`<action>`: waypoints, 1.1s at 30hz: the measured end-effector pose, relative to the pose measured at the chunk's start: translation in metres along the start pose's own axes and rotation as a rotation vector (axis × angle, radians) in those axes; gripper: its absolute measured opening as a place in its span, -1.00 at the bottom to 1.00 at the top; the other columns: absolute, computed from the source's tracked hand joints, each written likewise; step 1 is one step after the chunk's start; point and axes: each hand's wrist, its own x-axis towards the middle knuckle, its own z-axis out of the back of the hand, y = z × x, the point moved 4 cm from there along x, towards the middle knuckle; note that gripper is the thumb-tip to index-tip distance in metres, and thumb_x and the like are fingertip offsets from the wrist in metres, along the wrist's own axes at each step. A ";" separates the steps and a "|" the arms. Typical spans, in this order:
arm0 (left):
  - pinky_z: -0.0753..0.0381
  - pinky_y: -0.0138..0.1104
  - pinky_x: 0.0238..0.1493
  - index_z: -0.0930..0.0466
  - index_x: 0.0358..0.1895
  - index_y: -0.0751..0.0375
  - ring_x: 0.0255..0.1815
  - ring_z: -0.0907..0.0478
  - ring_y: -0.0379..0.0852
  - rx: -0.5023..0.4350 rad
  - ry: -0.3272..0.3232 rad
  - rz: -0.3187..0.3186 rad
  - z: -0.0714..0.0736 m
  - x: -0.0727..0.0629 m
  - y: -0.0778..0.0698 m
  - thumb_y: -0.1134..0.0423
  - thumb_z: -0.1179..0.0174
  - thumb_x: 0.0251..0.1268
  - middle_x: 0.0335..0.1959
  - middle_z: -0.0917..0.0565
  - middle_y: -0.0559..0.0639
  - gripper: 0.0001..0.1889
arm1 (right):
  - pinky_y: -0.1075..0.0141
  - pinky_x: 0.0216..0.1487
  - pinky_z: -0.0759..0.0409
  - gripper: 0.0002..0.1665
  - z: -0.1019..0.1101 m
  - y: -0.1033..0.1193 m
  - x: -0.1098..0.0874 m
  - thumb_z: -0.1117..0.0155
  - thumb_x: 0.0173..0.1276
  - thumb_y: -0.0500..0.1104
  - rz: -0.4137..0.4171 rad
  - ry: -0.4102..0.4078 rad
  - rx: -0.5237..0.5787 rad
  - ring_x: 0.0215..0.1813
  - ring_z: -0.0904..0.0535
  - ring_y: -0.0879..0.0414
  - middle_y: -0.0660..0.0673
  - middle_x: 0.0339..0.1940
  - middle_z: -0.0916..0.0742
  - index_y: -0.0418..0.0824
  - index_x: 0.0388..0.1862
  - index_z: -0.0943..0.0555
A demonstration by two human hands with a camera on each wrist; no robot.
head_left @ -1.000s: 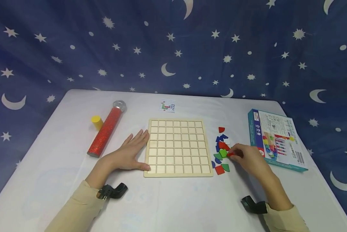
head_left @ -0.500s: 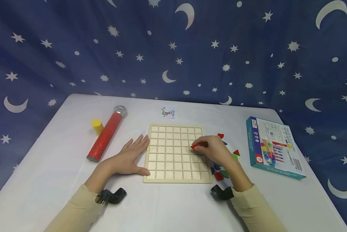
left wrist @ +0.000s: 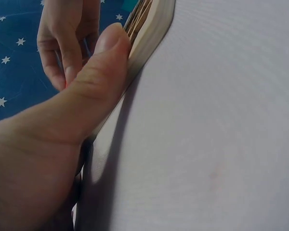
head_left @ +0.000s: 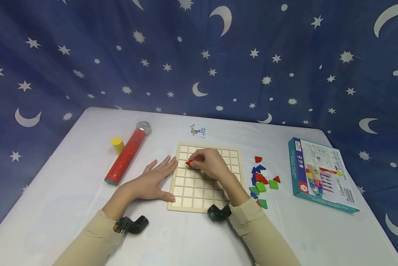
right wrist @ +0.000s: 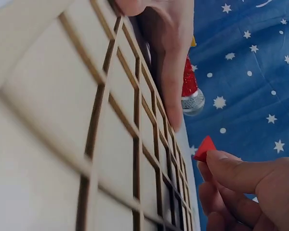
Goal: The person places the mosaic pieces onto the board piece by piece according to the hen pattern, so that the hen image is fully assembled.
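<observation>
My right hand (head_left: 209, 162) pinches a red triangle piece (right wrist: 205, 148) between thumb and fingers, over the upper left squares of the wooden grid board (head_left: 189, 192). In the right wrist view the piece stands out past the thumb tip, above the board's surface. My left hand (head_left: 152, 181) lies spread at the board's left edge, fingers straight. The left thumb (left wrist: 103, 62) presses on the board's rim in the left wrist view. A small picture card (head_left: 197, 130) with a coloured bird-like pattern lies beyond the board.
Loose red, blue and green flat pieces (head_left: 260, 187) lie right of the board. A teal-edged box (head_left: 323, 175) is at the far right. On the left are a red glittery microphone (head_left: 127, 153) and a yellow cylinder (head_left: 118, 145). A starry curtain (head_left: 172, 48) hangs behind the table.
My right hand has carried the red triangle leftward from the loose pieces, across the board to its upper left. The left hand stays at the board's left edge.
</observation>
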 end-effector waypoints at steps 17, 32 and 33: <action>0.36 0.07 0.49 0.16 0.53 0.16 0.59 0.33 0.01 -0.005 0.009 0.019 -0.004 0.004 0.004 -0.44 -0.28 -0.22 0.57 0.17 -0.01 0.28 | 0.41 -0.29 -0.55 -0.89 -0.025 -0.005 0.011 -0.36 0.23 -0.16 0.016 -0.055 0.049 -0.41 -0.58 0.29 0.04 -0.39 -0.76 -0.10 -0.25 -0.73; 0.36 0.10 0.48 0.11 0.52 0.19 0.59 0.30 0.03 -0.008 -0.012 0.002 -0.004 0.003 0.003 -0.44 -0.27 -0.21 0.57 0.13 0.02 0.26 | 0.44 -0.42 -0.41 -0.76 -0.029 0.001 0.007 -0.42 0.18 -0.05 0.085 -0.094 -0.118 -0.44 -0.44 0.25 0.06 -0.38 -0.67 -0.03 -0.16 -0.75; 0.35 0.10 0.48 0.11 0.52 0.19 0.59 0.30 0.03 -0.008 -0.013 0.001 -0.003 0.004 0.003 -0.43 -0.27 -0.21 0.57 0.13 0.02 0.26 | 0.44 -0.42 -0.41 -0.74 -0.028 0.001 0.007 -0.42 0.17 -0.04 0.089 -0.099 -0.129 -0.44 -0.44 0.25 0.05 -0.38 -0.66 -0.03 -0.14 -0.75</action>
